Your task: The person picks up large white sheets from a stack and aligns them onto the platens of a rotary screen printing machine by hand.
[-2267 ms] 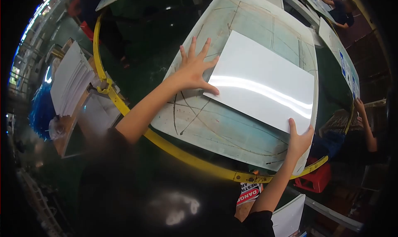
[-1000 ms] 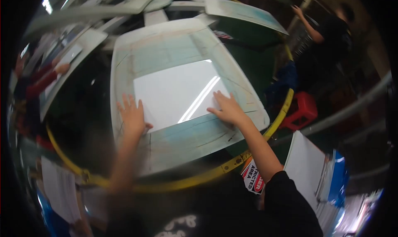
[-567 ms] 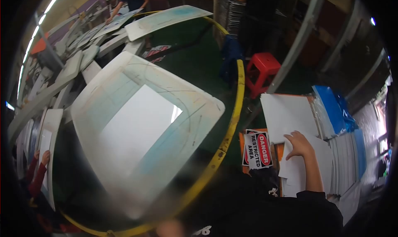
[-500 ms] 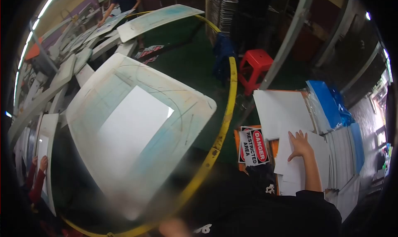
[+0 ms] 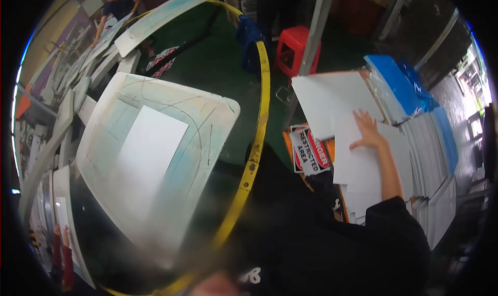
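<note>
My right hand lies open, fingers spread, on white sheets stacked at the right. Its fingertips reach over the neighbouring white stack. At the bottom edge is a blurred patch of skin beside the yellow ring; it may be my left hand or arm, and no fingers can be made out. One white sheet lies flat on a pale, stained board in front of me. Printed signs reading "DANGER RESTRICTED AREA" sit left of the stacks.
A yellow metal ring curves between the boards and me. Behind it stand a red stool and a grey post. Blue plastic-wrapped packs adjoin the stacks. Another person leans over boards far left; a co-worker's hands are at lower left.
The view has shifted, moving the scene left and upward. My right hand has slid farther across the sheets toward the upper stack. The sheet's raised right corner on the board now lies flat.
</note>
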